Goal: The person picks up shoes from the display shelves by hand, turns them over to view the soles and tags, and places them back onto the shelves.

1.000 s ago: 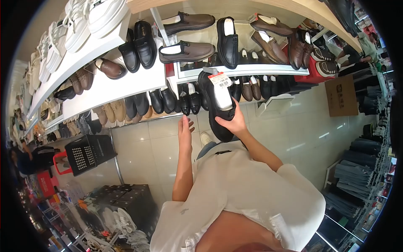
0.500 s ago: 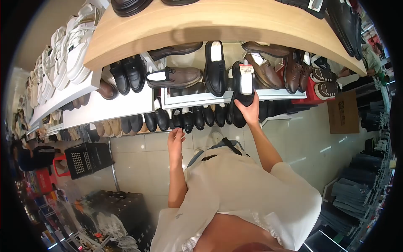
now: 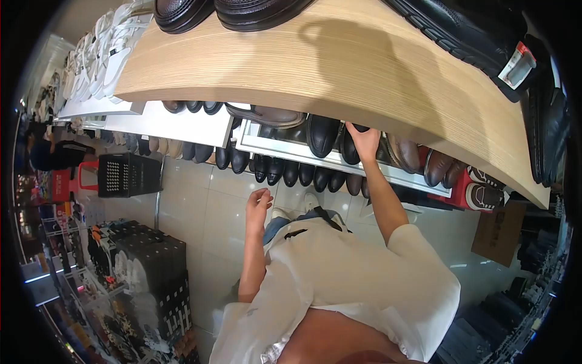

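My right hand point(image 3: 365, 144) grips a black leather shoe point(image 3: 350, 153) on the white-edged lower shelf point(image 3: 291, 153). The wooden upper shelf hides the shoe's rear part and my fingertips. Just left of it stands another black shoe point(image 3: 323, 136), toe outward. Farther left lies a brown shoe point(image 3: 280, 116), partly covered by the upper shelf. My left hand point(image 3: 259, 206) hangs in the air in front of the bottom row of black shoes point(image 3: 274, 172). Its fingers are loosely bent and slightly apart, with nothing in them.
The wooden upper shelf point(image 3: 260, 64) juts out above, bearing large black shoes point(image 3: 260, 13). Brown shoes point(image 3: 405, 155) and a red box point(image 3: 464, 189) sit right of my right hand. White sneakers point(image 3: 100, 60) fill the left shelf. A black basket point(image 3: 128, 175) is at left, a cardboard box point(image 3: 500, 233) at right.
The black shoe with the price tag, held up in my right hand before, is now lower-shelf level, under the wooden shelf. My view has moved closer to the upper shelf. My left hand stays low.
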The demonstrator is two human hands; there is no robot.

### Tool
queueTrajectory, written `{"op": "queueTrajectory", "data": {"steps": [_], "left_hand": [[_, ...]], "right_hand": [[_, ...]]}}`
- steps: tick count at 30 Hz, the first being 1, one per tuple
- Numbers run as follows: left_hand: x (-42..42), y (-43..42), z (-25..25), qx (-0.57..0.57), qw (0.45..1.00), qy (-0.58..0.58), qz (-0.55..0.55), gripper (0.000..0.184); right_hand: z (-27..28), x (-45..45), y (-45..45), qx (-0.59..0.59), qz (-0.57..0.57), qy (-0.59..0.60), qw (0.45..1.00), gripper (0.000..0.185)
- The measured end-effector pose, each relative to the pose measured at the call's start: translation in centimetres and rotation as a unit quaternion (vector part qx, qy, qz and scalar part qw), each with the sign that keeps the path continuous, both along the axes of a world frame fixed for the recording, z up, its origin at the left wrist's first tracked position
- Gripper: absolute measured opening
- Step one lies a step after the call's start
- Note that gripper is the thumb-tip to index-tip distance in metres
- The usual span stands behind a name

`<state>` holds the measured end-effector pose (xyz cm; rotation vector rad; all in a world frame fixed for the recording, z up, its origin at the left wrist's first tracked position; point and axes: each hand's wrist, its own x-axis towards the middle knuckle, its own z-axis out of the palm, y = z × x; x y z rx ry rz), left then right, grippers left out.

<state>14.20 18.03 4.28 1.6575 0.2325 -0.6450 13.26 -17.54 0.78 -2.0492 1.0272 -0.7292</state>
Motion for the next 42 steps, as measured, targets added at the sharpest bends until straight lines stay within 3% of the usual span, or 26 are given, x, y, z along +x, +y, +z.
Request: {"op": "queueTrajectory", "data": {"steps": [1, 2, 8, 10, 11, 15, 17, 19, 20, 23, 27, 29, 30, 33, 35, 37, 42], "left_hand": [[-0.3, -0.1, 0.2, 0.003, 1.000, 0.003, 0.007, 0.044], [-0.5, -0.3, 0.5, 0.002, 1.000, 0.019, 0.006, 0.044], [-1.5, -0.7, 0.5, -0.022, 0.997, 0.070, 0.023, 0.041], [-1.4, -0.7, 0.7, -0.012, 0.997, 0.074, 0.009, 0.040], [-1.4, -0.5, 0.7, -0.011, 0.997, 0.074, 0.023, 0.040], [-1.4, 1.2, 0.1, -0.022, 0.998, 0.064, 0.005, 0.042], [-1.4, 2.3, -0.2, -0.030, 0.997, 0.067, 0.017, 0.041], [-1.3, 3.6, -0.3, -0.053, 0.993, 0.100, 0.045, 0.035], [-1.3, 4.3, -0.6, -0.056, 0.992, 0.097, 0.050, 0.035], [-0.5, 7.2, -1.2, -0.088, 0.988, 0.103, 0.073, 0.033], [1.0, 12.2, -2.2, -0.109, 0.983, 0.111, 0.100, 0.033], [2.1, 15.5, -3.1, -0.117, 0.981, 0.114, 0.100, 0.032], [2.5, 17.4, -3.6, -0.128, 0.980, 0.114, 0.104, 0.032], [4.7, 24.5, -5.2, -0.135, 0.980, 0.097, 0.112, 0.035], [5.4, 29.6, -5.7, -0.133, 0.980, 0.086, 0.122, 0.038], [6.3, 35.4, -5.6, -0.112, 0.973, 0.086, 0.181, 0.031], [8.1, 47.2, -5.2, -0.107, 0.946, 0.076, 0.296, 0.033]], "right_hand": [[-1.1, -0.1, -0.7, 0.058, 0.023, 0.011, 0.998, 0.074], [-3.8, -0.1, -1.4, 0.003, 0.026, -0.021, 0.999, 0.069], [-2.0, 0.2, 0.5, -0.051, 0.019, -0.079, 0.995, 0.076], [-2.4, 0.4, 0.5, -0.034, 0.041, -0.115, 0.992, 0.080], [-2.6, 0.5, 0.7, 0.068, 0.041, -0.187, 0.979, 0.083], [-2.5, 0.3, 0.0, -0.041, 0.057, -0.158, 0.985, 0.091], [-1.0, 0.3, 1.2, -0.001, 0.003, -0.095, 0.995, 0.094], [-3.1, 0.3, 1.9, -0.180, -0.086, 0.004, 0.980, 0.081], [-3.6, 0.0, 2.1, -0.241, -0.102, 0.019, 0.965, 0.084], [-1.4, -0.2, 5.9, -0.292, -0.107, -0.046, 0.949, 0.063], [0.0, 1.2, 12.8, -0.298, -0.083, -0.098, 0.946, 0.049], [1.2, 2.6, 18.0, -0.185, -0.002, -0.147, 0.972, 0.046], [1.3, 3.6, 20.5, -0.193, 0.026, -0.149, 0.969, 0.045], [0.2, 6.7, 27.9, -0.105, 0.100, -0.095, 0.985, 0.042], [-1.2, 9.1, 32.3, 0.047, 0.153, -0.029, 0.987, 0.041], [-1.6, 11.9, 37.6, 0.092, 0.167, -0.053, 0.980, 0.038], [-1.5, 17.4, 47.5, 0.014, 0.251, -0.007, 0.968, 0.039]]}}
